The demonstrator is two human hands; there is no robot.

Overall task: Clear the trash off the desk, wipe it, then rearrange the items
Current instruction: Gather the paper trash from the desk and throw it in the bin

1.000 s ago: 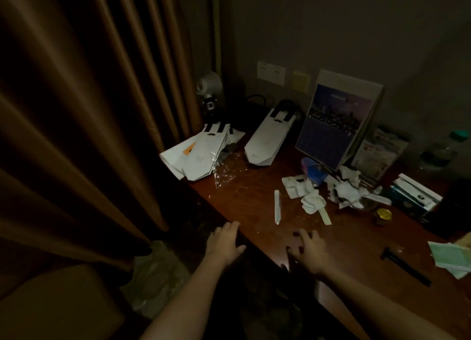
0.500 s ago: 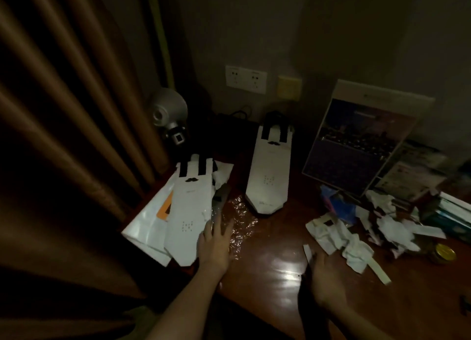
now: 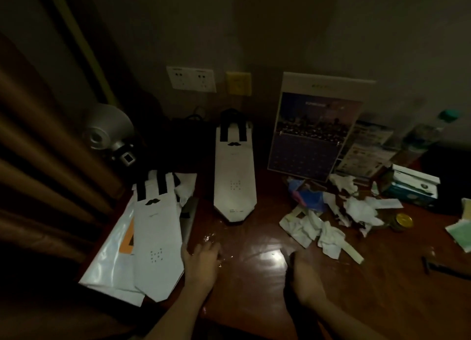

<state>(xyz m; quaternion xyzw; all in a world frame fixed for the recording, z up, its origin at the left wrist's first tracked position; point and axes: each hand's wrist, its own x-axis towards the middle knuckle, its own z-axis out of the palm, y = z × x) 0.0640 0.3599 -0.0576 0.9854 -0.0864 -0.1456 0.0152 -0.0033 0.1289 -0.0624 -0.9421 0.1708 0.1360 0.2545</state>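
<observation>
We judge that we are at the first step, clearing the trash; the bench (image 3: pixel 254 286) looks neither wiped nor rearranged yet. Nearest us, our left grip (image 3: pixel 201 265) lies spread on the wood with its fingers straight, holding nothing. Its fingertips reach the near edge of a crinkled clear wrapper (image 3: pixel 212 237), which glints just beside the near paper bag (image 3: pixel 158 237). Our right grip (image 3: pixel 304 281) sits low over the bench, to the right of the bright reflection. It is too dark for us to tell whether it is curled round anything.

The next move, as we read it, calls for the left fingers to gather and pinch that wrapper. It is thin film lying flat, so it likely needs scrunching rather than a plain lift.

Beyond the right grip and further right, near but apart, lies the crumpled paper heap (image 3: pixel 331 227). One loose paper strip (image 3: pixel 354 254) trails toward us. That heap is the bulk of the trash, and the right grip must reach forward for it.

Farther back stand the second paper bag (image 3: pixel 234 181) and the calendar (image 3: pixel 316 130), which we take for things to keep.
</observation>
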